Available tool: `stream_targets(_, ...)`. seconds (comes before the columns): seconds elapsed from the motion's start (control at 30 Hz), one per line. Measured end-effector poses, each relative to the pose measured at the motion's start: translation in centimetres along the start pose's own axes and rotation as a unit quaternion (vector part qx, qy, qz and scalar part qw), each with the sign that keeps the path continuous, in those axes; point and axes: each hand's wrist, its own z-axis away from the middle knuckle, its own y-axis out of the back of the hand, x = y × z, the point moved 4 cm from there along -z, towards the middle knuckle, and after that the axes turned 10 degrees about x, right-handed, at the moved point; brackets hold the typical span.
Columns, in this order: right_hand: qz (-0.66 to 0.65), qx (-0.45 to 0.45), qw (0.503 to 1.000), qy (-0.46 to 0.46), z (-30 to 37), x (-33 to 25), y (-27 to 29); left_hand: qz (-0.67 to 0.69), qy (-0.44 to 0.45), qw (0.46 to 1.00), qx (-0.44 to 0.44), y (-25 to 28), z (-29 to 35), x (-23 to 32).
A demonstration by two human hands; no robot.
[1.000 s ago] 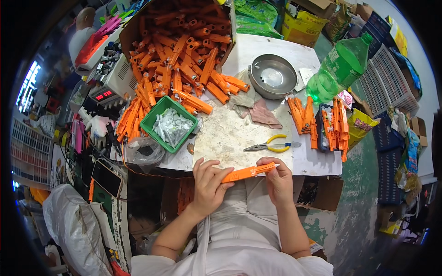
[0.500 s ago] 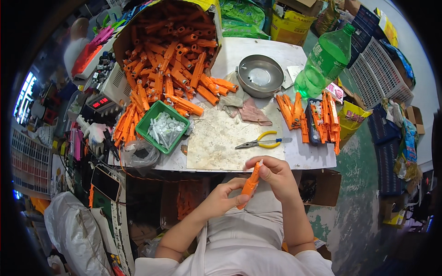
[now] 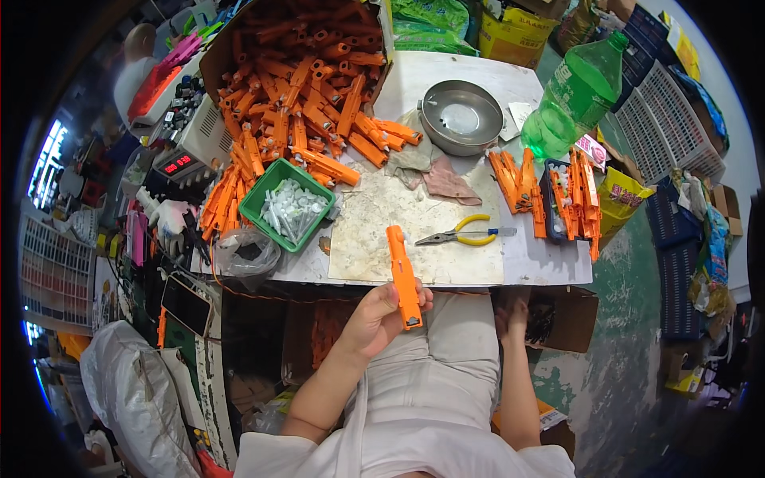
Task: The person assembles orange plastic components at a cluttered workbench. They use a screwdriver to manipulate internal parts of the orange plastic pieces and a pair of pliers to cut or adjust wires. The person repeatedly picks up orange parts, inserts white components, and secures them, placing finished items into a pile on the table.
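Note:
My left hand (image 3: 376, 320) is closed round the lower end of a long orange plastic housing (image 3: 404, 275). The piece stands nearly upright over the table's front edge, with a small white bit beside its upper end. My right hand (image 3: 512, 317) is low at the table's edge, next to a cardboard box; its fingers are partly in shadow. Yellow-handled pliers (image 3: 460, 233) lie on the worn white board beyond. A green tray (image 3: 275, 169) of small white and clear plastic parts stands to the left.
Many similar orange housings (image 3: 299, 103) spill from a large box at the back left. A metal bowl (image 3: 460, 119) and a crumpled cloth (image 3: 450, 182) sit further back. At right are a dark bin (image 3: 551, 211) with orange pieces and a green bottle (image 3: 575, 95).
Both hands held the orange housing before. My right hand has let go and dropped down to the right, while my left has lifted the piece slightly left and upright.

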Motion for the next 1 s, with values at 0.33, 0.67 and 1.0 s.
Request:
stream_targets(0.33, -0.160, -0.181, 0.938, -0.250, -9.3, 8.6, -5.1, -0.082, -0.045, 0.996, 0.011, -0.8, 1.3, 0.0)
stream_targets(0.67, -0.393, -0.266, 0.877, -0.072, -0.2, -2.0, 3.0, -0.110, -0.040, 0.993, 0.010, -0.3, 0.9, -1.1)
stream_targets(1.0, -0.154, -0.396, 0.839, 0.339, 15.9, -17.2, 7.6, -0.123, 0.030, 0.991, -0.043, -2.9, -0.3, -4.4)
